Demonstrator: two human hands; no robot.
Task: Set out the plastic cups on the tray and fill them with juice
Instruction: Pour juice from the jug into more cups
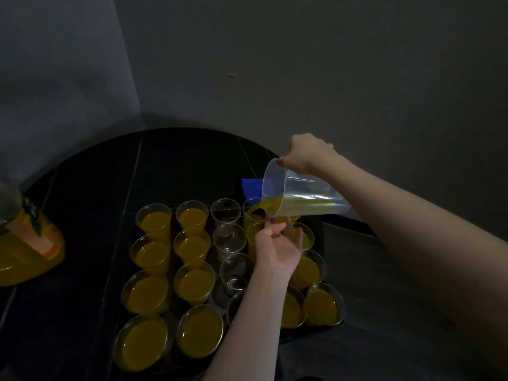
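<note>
— Starting at your far left, what stands on the counter [90, 171]?

— You have a large juice bottle [30, 248] at the left edge, partly out of view, with orange juice in it and a label on its side. It stands well apart from the tray [320, 224].

— And on the tray?

— Your two left columns of plastic cups [154, 220] are filled with juice. The next column holds empty cups [226, 211], clear to the bottom. The columns further right are filled too, though your forearm hides part of them.

— Where is your left hand?

— Your left hand [277, 244] reaches in over the tray, palm turned up, fingers curled round the back cup [254, 210] of the fourth column, just under the jug's lip.

— And your right?

— Your right hand [308, 154] grips the clear measuring jug [299, 195] at its top, by the handle side. You hold the jug tipped over to the left, and juice runs from its lip into that back cup. A blue object [251, 185] lies on the counter just behind the jug; you cannot tell what it is.
</note>
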